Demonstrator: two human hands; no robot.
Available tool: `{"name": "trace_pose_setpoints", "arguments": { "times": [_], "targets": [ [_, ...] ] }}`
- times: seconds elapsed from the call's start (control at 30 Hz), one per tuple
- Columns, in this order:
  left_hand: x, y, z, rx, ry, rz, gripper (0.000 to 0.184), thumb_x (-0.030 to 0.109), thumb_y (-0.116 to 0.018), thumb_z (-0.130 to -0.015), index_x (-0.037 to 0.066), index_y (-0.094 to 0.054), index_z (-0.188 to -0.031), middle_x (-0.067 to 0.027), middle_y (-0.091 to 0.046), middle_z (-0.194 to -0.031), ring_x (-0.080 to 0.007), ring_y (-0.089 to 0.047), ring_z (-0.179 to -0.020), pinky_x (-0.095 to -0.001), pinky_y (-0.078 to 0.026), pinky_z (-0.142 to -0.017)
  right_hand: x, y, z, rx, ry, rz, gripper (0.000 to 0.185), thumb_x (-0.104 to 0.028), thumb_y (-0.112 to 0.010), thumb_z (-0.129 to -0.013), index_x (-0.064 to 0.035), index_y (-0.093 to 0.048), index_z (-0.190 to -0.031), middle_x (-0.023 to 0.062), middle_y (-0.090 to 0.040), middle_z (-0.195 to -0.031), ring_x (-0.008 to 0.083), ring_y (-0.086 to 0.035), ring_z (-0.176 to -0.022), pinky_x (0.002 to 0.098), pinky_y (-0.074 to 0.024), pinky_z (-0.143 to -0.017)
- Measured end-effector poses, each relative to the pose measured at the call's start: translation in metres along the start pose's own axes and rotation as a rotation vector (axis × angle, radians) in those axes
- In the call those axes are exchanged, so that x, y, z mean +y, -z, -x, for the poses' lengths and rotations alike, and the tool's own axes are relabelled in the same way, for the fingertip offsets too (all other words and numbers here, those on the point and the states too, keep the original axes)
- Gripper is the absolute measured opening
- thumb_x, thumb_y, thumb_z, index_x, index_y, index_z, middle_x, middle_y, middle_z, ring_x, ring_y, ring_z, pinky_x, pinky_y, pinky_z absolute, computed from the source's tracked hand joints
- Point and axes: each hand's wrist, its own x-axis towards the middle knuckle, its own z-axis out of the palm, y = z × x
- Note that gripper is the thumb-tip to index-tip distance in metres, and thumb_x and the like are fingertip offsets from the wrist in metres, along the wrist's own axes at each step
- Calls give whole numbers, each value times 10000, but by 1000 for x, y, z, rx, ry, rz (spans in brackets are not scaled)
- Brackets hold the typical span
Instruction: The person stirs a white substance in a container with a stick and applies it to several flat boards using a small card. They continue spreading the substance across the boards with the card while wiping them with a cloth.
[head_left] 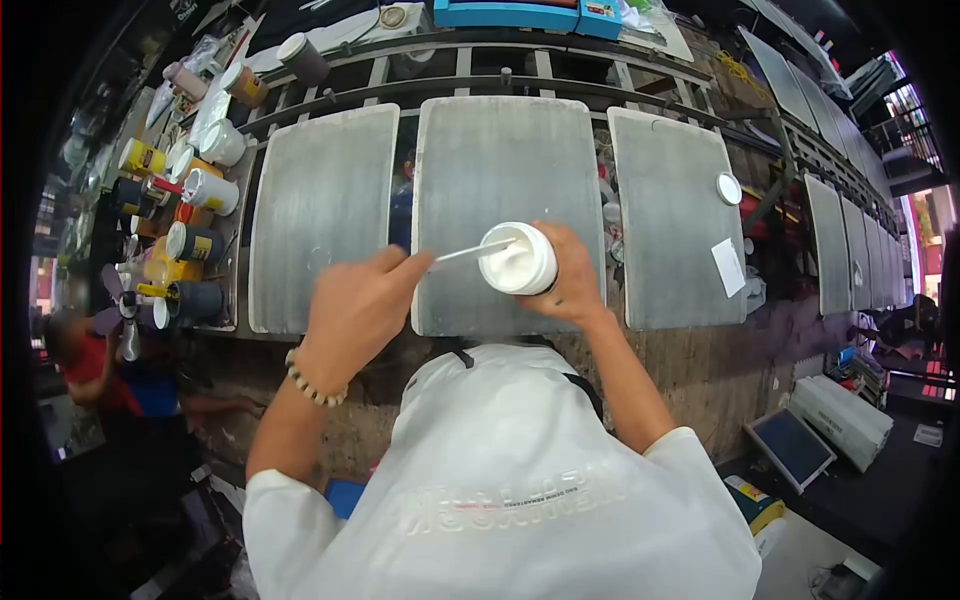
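My right hand (568,275) is wrapped round a white jar (545,268), tilted so its mouth faces up toward me. Thick white paste (515,264) fills the part of the jar that shows. In my left hand (365,305), closed in a grip, is a thin white stirring stick (460,256) whose far end dips into the paste. A beaded bracelet (310,382) circles the left wrist. Both hands are above the middle grey flat board (500,160). A round white lid (729,188) lies on the right-hand board (665,200).
Another grey board (320,210) lies to the left. Several paint tubs, among them a white tub (210,190), crowd the left side near a small fan (128,310). A white card (728,267) rests on the right board. Metal rails (545,65) run behind. Another person (90,370) is at far left.
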Motion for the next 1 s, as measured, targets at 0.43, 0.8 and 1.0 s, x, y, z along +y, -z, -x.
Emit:
{"name": "trace_pose_setpoints", "arguments": {
  "times": [0.43, 0.8, 1.0],
  "targets": [
    [65, -16, -59, -188, -316, -199, 240, 96, -644, -795, 99, -732, -1017, -63, -660, -742, -265, -660, -600, -391, -511, -535, 17, 30, 32, 3, -46, -18, 990, -209, -905, -477, -78, -509, -1375, 141, -595, -1309, 368, -551, -1218, 482, -424, -1024],
    [80, -2, -49, -194, -292, -248, 139, 113, -634, -793, 97, -703, -913, -49, -633, -699, -244, -666, -609, -386, -515, -534, 28, 31, 32, -23, -23, -137, 956, -184, -907, -472, -92, -519, -1342, 156, -604, -1291, 387, -577, -1175, 486, -451, -999],
    [73, -22, -54, -293, -262, -258, 131, 97, -635, -768, 65, -698, -879, -89, -670, -726, -293, -688, -632, -401, -529, -546, 23, 26, 7, -84, 46, -75, 953, -176, -909, -482, -88, -520, -1348, 166, -609, -1283, 390, -588, -1169, 470, -469, -1003]
  ]
}}
